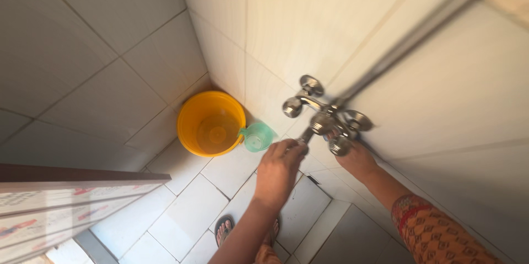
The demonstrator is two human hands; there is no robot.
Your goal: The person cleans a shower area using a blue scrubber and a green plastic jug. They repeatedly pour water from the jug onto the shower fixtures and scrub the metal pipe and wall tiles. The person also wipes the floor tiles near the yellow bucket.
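A chrome wall tap (326, 116) with several knobs and a spout is fixed to the cream tiled wall. My left hand (279, 169) reaches up to it, fingertips closed on the small lever under the tap body. My right hand (357, 158), in a patterned orange sleeve, grips a lower knob on the tap's right side. Below the tap a yellow bucket (211, 123) stands in the corner on the floor. A green plastic mug (257, 136) hangs on the bucket's rim.
A chrome pipe (424, 30) runs up the wall from the tap. A door edge (77, 198) juts in at the lower left. My foot in a sandal (223, 230) stands on the white floor tiles.
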